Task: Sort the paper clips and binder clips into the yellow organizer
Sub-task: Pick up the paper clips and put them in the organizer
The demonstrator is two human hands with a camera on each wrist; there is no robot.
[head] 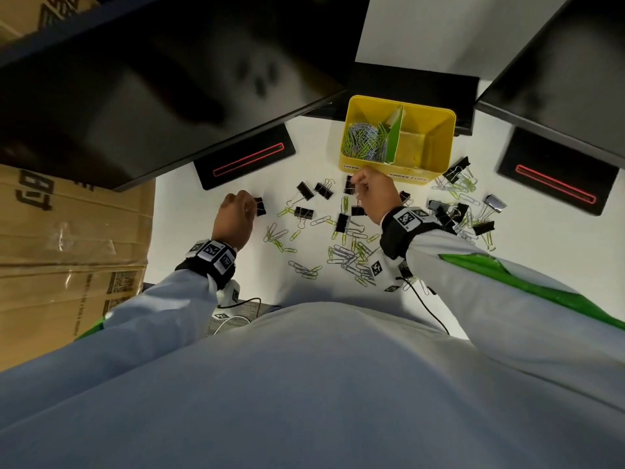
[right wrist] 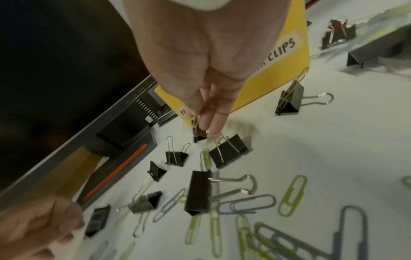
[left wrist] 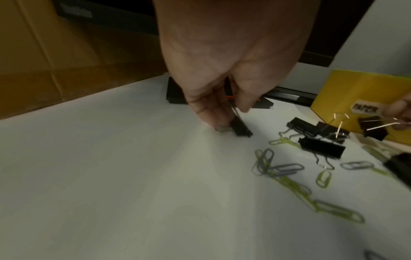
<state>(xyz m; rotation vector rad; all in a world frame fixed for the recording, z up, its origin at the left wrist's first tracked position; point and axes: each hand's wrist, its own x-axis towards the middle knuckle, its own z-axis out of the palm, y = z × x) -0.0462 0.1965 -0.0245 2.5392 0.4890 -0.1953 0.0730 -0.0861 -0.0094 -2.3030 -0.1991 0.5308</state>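
The yellow organizer (head: 434, 143) stands at the back of the white desk; its left compartment holds green and grey paper clips (head: 363, 142), its right compartment looks bare. My left hand (head: 252, 208) pinches a small black binder clip (head: 260, 206) resting on the desk, the clip (left wrist: 241, 128) sitting between thumb and fingers (left wrist: 213, 112). My right hand (head: 356, 182) pinches another black binder clip (right wrist: 199, 134) by its wire handles, just in front of the organizer (right wrist: 278, 58). Loose binder clips (head: 304, 191) and paper clips (head: 351, 255) lie scattered between and right of the hands.
Two black monitor stands with red stripes (head: 245, 160) (head: 558, 184) flank the organizer, under overhanging dark screens. A cardboard box (head: 67, 248) stands at the desk's left edge. A thin black cable (head: 429, 306) trails near my right forearm.
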